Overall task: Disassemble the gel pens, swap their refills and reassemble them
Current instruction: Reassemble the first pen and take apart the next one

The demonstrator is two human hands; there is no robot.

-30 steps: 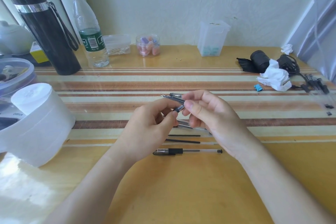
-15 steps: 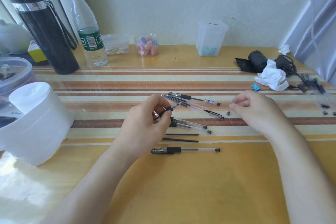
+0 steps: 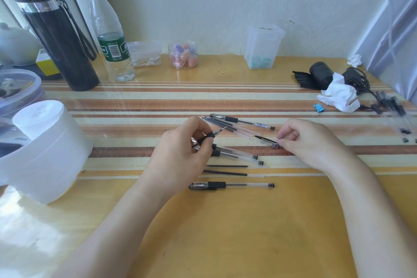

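My left hand (image 3: pixel 180 156) grips an uncapped gel pen (image 3: pixel 212 135) by its black grip, with the tip pointing up and right. My right hand (image 3: pixel 313 140) rests on the table, thumb and forefinger pinching the right end of a clear pen cap (image 3: pixel 268 142). Between the hands lie several pen parts: a barcoded pen (image 3: pixel 248 122), loose refills (image 3: pixel 217 122) and clear barrels (image 3: pixel 237 154) with a small end plug (image 3: pixel 260 162). Nearer me lie two black refills (image 3: pixel 225 169) and a whole capped pen (image 3: pixel 230 185).
A white tub (image 3: pixel 45 151) stands at the left. A black flask (image 3: pixel 56 34), water bottle (image 3: pixel 111 36) and small jars (image 3: pixel 183 55) line the back. Crumpled tissue (image 3: pixel 338 95), a blue clip (image 3: pixel 318 108) and more pens (image 3: pixel 392 106) sit at the right.
My hands have parted. The right hand left the pen, moved right and came down onto the cap on the table. The left hand keeps the pen, now uncapped.
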